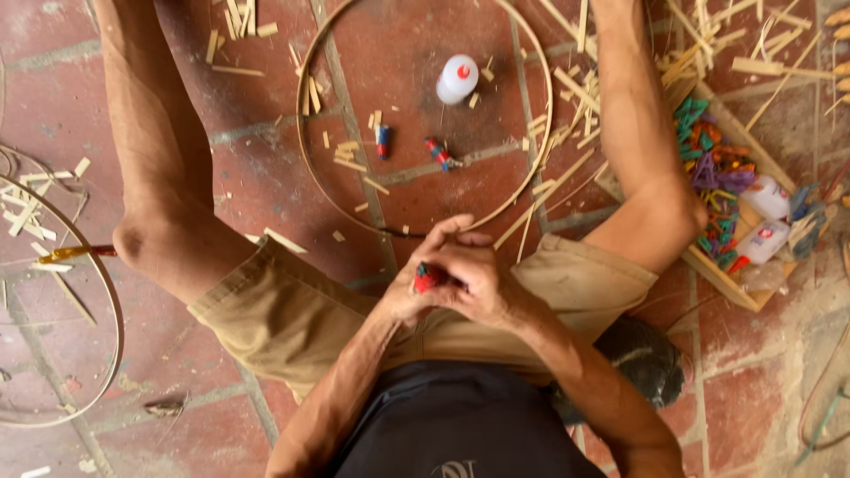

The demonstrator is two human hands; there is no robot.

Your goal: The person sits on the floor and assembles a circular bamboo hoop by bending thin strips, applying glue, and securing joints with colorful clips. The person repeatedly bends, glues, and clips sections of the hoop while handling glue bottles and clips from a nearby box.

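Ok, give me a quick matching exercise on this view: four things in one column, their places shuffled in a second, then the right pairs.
Things:
1. white bottle
2. clothes pegs
3. small red piece
4. bamboo hoop

Places:
A. in the wooden tray
B. between both hands, left hand and right hand
C. lying flat on the tiled floor, between the knees
D. on the floor inside the hoop, near its top

Pairs: 1-D, 2-A, 3-B, 4-C

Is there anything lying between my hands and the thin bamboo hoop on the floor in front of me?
Nothing visible does. Both hands, left hand and right hand, hold a small red piece just short of the bamboo hoop; only bare tile shows between them and its near edge.
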